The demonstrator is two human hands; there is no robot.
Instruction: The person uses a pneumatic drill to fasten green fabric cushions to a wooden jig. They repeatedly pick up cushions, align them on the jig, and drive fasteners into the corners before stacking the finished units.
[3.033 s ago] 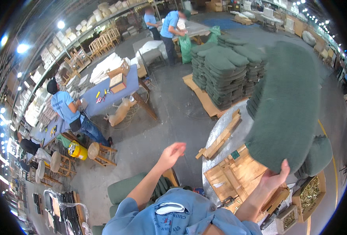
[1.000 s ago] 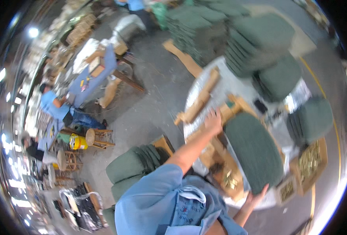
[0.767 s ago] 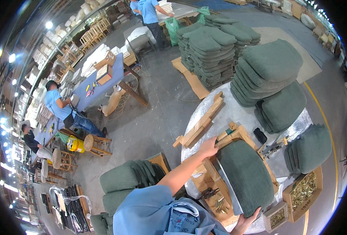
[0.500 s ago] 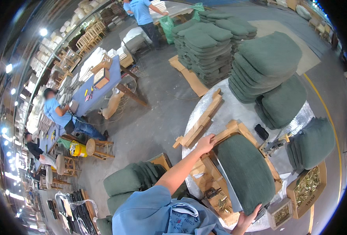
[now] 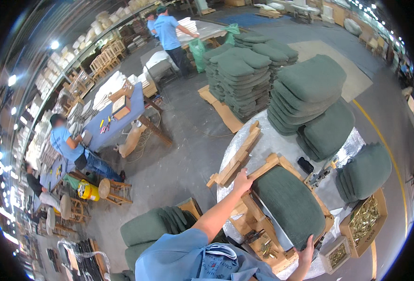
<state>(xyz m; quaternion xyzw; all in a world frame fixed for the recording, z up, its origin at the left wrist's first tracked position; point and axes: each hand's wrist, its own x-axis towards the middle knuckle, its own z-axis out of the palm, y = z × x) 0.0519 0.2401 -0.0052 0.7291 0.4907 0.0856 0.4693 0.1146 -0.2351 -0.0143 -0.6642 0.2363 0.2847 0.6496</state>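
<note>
A dark green padded cushion (image 5: 289,201) with a pale underside edge lies in a wooden frame (image 5: 289,165) on the round table before me. My left hand (image 5: 243,181) is closed at the frame's near left corner, by the cushion's far left end; its fingertips are partly hidden. At the cushion's near right corner, my right hand (image 5: 305,254) grips the edge, fingers up against the fabric. Below the cushion's pale edge, a wooden tray (image 5: 254,216) holds a dark tool (image 5: 253,235) and loose brass-coloured hardware (image 5: 268,250).
Stacked green cushions (image 5: 307,79) stand at the table's far side, with more (image 5: 366,171) at right. Boxes of metal hardware (image 5: 367,220) sit at the right edge. A toggle clamp (image 5: 320,175) is fixed beside the frame. Co-workers (image 5: 69,145) stand at benches to the left.
The whole view has shifted slightly. My right hand has moved up a little round the cushion's near corner, its fingers more upright. My left hand stays at the frame corner.
</note>
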